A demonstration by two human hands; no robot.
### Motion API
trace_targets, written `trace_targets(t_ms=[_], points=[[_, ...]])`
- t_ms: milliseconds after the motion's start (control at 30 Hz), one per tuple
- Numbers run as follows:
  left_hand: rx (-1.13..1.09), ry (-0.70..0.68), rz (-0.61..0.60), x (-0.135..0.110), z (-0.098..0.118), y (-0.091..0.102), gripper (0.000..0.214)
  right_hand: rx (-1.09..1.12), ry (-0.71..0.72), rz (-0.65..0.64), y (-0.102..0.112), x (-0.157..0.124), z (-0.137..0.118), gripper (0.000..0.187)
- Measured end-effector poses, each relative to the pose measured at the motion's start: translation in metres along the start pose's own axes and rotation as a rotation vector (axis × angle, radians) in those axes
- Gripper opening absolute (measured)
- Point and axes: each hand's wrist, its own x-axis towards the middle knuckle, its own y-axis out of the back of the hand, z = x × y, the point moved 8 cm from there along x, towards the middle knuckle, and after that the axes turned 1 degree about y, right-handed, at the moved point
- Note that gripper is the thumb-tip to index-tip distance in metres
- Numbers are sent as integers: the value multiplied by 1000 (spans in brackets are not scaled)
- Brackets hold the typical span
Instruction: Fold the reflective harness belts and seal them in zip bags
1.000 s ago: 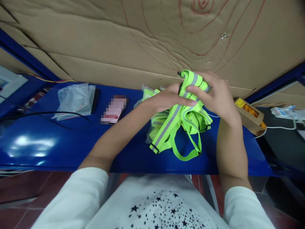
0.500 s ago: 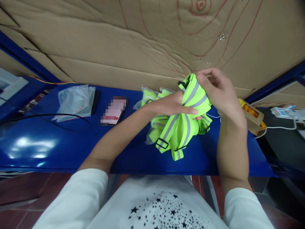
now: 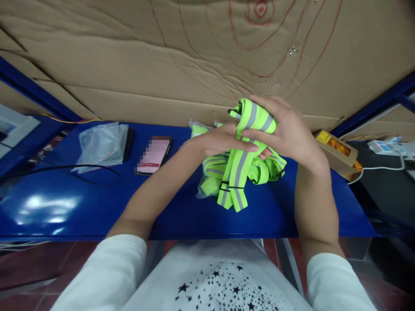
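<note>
Your left hand (image 3: pixel 222 140) grips the folded yellow-green strap (image 3: pixel 254 115) above the blue table (image 3: pixel 181 218), its loops hanging toward you and its bunched end pointing away, while your right hand (image 3: pixel 285 129), partly curled, clasps that end from the right.

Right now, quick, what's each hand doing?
Left hand: closed, holding the green strap.
Right hand: closed around the strap's folded upper part.
</note>
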Motion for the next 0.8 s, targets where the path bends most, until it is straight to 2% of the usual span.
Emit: trace_targets(t_ms=[133,267,333,400,467,533,667,800], points=[[80,71,-84,-2,-3,-2,34,-1,-65,103,19,-5,5,66],[194,67,-82,-7,2,1,24,218,-227,81,20,-11,16,40],[185,55,-96,-8,4,-1,24,386,-328,78,14,-13,22,44],[179,45,-109,-9,5,-4,30,590,-425,140,11,-15,28,50],[235,23,-84,-8,7,-4,33,766,-484,222,10,-16,32,51],[302,-6,-41,-9,11,-2,31,865,-506,229,7,-15,33,48],[264,-11,53,-10,15,2,28,842,-508,158,-1,-14,39,39],[165,17,164,-7,11,7,37,668,-445,219,0,-9,51,40]])
